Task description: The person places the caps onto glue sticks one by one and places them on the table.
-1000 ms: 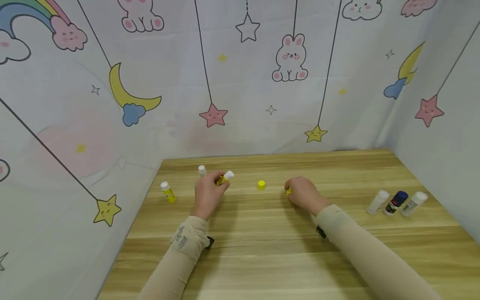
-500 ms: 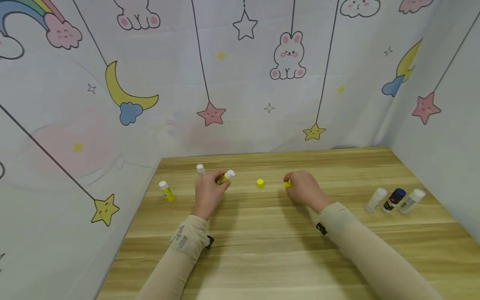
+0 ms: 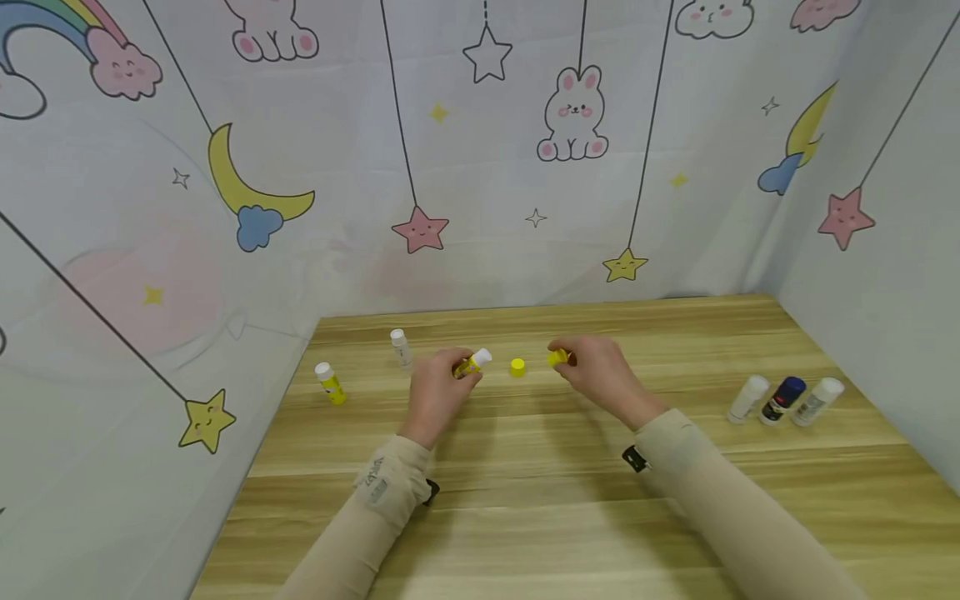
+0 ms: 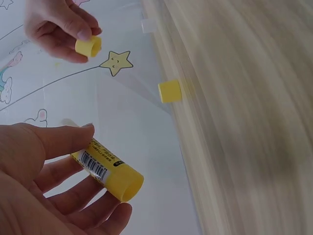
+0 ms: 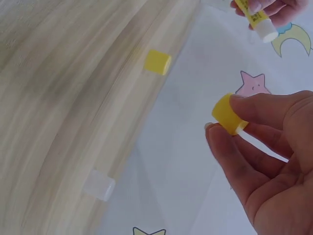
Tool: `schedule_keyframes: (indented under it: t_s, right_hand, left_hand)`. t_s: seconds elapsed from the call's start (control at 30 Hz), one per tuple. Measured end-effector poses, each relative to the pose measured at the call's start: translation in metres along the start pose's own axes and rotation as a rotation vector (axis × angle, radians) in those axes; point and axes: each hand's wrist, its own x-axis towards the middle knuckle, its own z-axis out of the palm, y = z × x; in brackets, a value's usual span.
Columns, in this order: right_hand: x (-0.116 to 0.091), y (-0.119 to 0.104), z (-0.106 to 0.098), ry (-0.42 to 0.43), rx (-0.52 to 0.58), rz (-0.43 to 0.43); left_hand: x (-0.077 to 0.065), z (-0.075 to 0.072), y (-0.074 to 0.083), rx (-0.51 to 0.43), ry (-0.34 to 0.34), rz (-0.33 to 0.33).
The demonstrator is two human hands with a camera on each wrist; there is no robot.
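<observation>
My left hand (image 3: 437,393) grips a yellow glue stick (image 4: 105,169) with a barcode label, held tilted above the table. Its white end (image 3: 482,357) points up and right in the head view; the yellow end faces the left wrist camera. Between thumb and fingertips my right hand (image 3: 602,375) pinches a small yellow cap (image 5: 228,114), raised off the table. A second yellow cap (image 3: 517,367) stands on the table between the two hands. Past it, in the right wrist view, is a whitish translucent cap (image 5: 99,185), hidden behind the right hand in the head view.
A yellow glue stick (image 3: 330,384) and a clear, white-capped one (image 3: 401,347) stand at the left of the wooden table (image 3: 510,517). On the right is a row of a white stick (image 3: 747,399), a dark blue-capped one (image 3: 783,401) and another white one (image 3: 818,402).
The left hand has shifted right with the glue stick, uncovering the clear stick behind it. My right hand has lifted its yellow cap and come left, narrowing the gap between the hands.
</observation>
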Motion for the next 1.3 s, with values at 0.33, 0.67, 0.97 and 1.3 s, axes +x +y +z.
schedule_keyframes:
  t_s: [0.33,0.67,0.97,1.3]
  right_hand:
    - [0.0,-0.012,-0.001,0.044,0.036,-0.08]
    - [-0.002,-0.023,-0.004,0.076,0.1,-0.14]
    - [-0.003,-0.024,-0.003,0.082,0.142,-0.162]
    - [-0.003,-0.027,-0.002,0.059,0.151,-0.171]
  left_hand:
    - [-0.007,0.008,0.021,0.026,-0.07,0.02]
    - [-0.009,0.013,0.032,0.091,-0.085,0.09]
    - [-0.012,0.016,0.035,0.147,-0.076,0.129]
    - [-0.013,0.017,0.035,0.164,-0.056,0.17]
